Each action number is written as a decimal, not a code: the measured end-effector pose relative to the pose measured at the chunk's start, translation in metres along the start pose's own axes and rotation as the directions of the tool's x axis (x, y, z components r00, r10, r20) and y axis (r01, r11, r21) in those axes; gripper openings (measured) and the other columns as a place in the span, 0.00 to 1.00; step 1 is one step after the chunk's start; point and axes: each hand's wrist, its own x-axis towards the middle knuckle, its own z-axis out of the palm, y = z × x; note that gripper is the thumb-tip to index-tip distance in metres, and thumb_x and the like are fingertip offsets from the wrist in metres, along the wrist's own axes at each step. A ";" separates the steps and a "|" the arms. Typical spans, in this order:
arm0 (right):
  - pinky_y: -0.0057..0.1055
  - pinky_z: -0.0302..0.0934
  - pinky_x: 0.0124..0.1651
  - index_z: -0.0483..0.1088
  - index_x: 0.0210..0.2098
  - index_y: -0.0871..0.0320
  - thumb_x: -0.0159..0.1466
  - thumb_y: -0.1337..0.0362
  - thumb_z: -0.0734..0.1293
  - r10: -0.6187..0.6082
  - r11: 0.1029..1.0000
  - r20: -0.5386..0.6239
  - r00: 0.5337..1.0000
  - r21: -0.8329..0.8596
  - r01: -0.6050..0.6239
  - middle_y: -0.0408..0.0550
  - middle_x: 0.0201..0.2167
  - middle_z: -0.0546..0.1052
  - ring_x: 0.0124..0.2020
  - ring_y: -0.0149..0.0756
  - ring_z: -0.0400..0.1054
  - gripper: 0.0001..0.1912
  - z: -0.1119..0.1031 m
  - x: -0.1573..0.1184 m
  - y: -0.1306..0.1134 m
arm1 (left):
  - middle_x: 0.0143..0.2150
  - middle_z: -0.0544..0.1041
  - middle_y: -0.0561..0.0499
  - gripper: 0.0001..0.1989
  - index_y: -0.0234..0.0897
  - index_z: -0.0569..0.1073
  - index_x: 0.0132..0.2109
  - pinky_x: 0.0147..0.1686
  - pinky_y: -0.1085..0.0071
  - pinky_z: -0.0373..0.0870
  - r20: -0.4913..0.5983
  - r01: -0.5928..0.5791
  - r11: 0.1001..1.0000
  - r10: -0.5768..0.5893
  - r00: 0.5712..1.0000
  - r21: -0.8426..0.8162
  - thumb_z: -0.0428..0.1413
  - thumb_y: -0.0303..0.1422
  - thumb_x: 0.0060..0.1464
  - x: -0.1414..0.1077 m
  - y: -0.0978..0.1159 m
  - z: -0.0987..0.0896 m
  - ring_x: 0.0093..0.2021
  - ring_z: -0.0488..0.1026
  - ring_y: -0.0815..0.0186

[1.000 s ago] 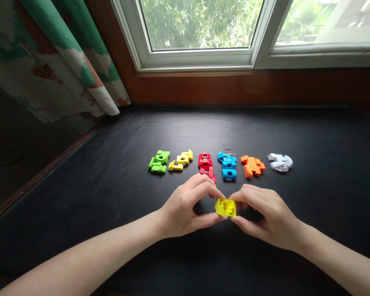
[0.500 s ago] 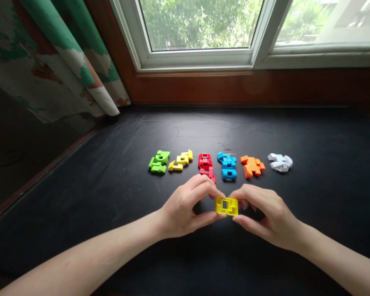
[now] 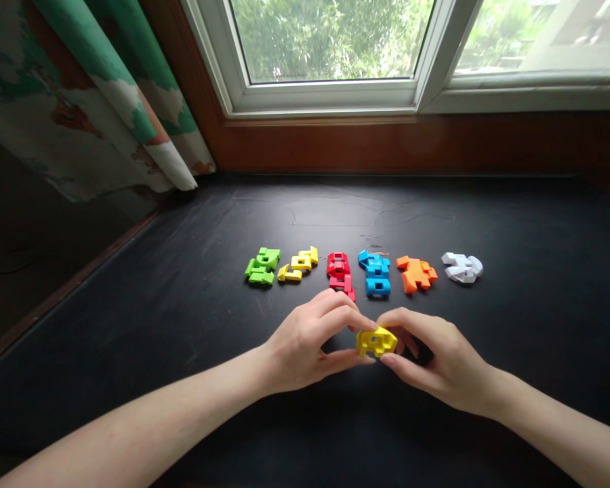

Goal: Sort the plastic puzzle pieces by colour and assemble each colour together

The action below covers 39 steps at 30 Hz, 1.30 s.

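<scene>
Holding a yellow jointed plastic puzzle [image 3: 376, 342] at lower centre of the frame (head view): the left hand [image 3: 302, 349] and right hand [image 3: 442, 362] pinch it from either side, both grips closed on it, over the black surface [image 3: 539, 271]. The puzzle is folded into a compact, blocky shape with small square openings. Just beyond the hands, a row crosses mid-frame: green puzzle [image 3: 262, 266], second yellow puzzle [image 3: 297, 263], red puzzle [image 3: 339, 274], blue puzzle [image 3: 375, 274], orange puzzle [image 3: 415, 274] and white puzzle [image 3: 461, 268]. The red puzzle lies nearest the left hand. A window [image 3: 330, 41] fills the top of the frame, with a patterned curtain [image 3: 102, 88] at upper left.
</scene>
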 end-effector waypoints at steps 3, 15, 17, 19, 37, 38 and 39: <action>0.23 0.58 0.27 0.68 0.41 0.56 0.64 0.69 0.65 -0.004 1.000 -0.021 1.000 -0.029 0.003 0.40 0.27 0.71 0.24 0.28 0.62 0.05 0.001 0.000 0.000 | 0.40 0.77 0.46 0.13 0.34 0.73 0.49 0.44 0.68 0.72 0.004 -0.017 1.000 0.017 1.000 -0.001 0.61 0.35 0.59 0.000 0.000 0.000 0.42 0.72 0.63; 0.22 0.58 0.25 0.67 0.37 0.56 0.62 0.71 0.65 -0.047 0.998 -0.101 0.994 -0.046 0.042 0.40 0.26 0.72 0.23 0.27 0.62 0.05 0.003 0.001 0.000 | 0.39 0.76 0.45 0.09 0.33 0.73 0.46 0.43 0.68 0.71 0.000 -0.006 1.000 0.006 1.000 -0.001 0.57 0.34 0.62 0.000 0.000 -0.001 0.41 0.72 0.62; 0.22 0.58 0.26 0.67 0.37 0.56 0.61 0.71 0.65 -0.060 0.997 -0.111 0.992 -0.054 0.054 0.40 0.26 0.72 0.23 0.27 0.62 0.06 0.003 0.002 0.000 | 0.39 0.76 0.45 0.09 0.33 0.73 0.46 0.44 0.68 0.71 -0.002 -0.007 1.000 0.007 1.000 -0.003 0.57 0.34 0.62 0.000 0.000 -0.001 0.41 0.72 0.62; 0.22 0.59 0.26 0.68 0.37 0.56 0.61 0.72 0.65 -0.071 0.996 -0.113 0.991 -0.056 0.065 0.40 0.26 0.72 0.23 0.27 0.63 0.06 0.003 0.002 0.001 | 0.39 0.75 0.45 0.08 0.32 0.73 0.45 0.44 0.68 0.71 -0.001 -0.006 1.000 0.006 1.000 -0.009 0.57 0.33 0.62 0.000 0.000 0.000 0.42 0.72 0.62; 0.23 0.61 0.26 0.68 0.40 0.55 0.60 0.73 0.65 -0.119 0.990 -0.114 0.986 -0.087 0.110 0.42 0.28 0.74 0.25 0.29 0.66 0.09 0.002 0.000 0.002 | 0.40 0.75 0.44 0.08 0.33 0.74 0.42 0.45 0.67 0.72 0.035 0.070 0.997 -0.070 0.997 0.013 0.57 0.35 0.61 0.001 0.002 -0.001 0.43 0.72 0.62; 0.24 0.61 0.26 0.68 0.40 0.55 0.60 0.73 0.64 -0.128 0.989 -0.120 0.985 -0.091 0.117 0.42 0.28 0.74 0.25 0.29 0.66 0.09 0.001 0.000 0.001 | 0.40 0.75 0.44 0.08 0.33 0.74 0.42 0.45 0.67 0.72 0.039 0.074 0.997 -0.075 0.996 0.016 0.57 0.35 0.61 0.000 0.002 -0.001 0.43 0.72 0.62; 0.24 0.61 0.26 0.68 0.40 0.55 0.60 0.72 0.64 -0.135 0.988 -0.125 0.983 -0.093 0.124 0.42 0.28 0.74 0.25 0.29 0.66 0.09 0.001 0.000 0.001 | 0.40 0.75 0.44 0.09 0.34 0.74 0.42 0.45 0.67 0.72 0.043 0.077 0.997 -0.078 0.996 0.019 0.57 0.36 0.62 0.000 0.002 -0.001 0.43 0.72 0.62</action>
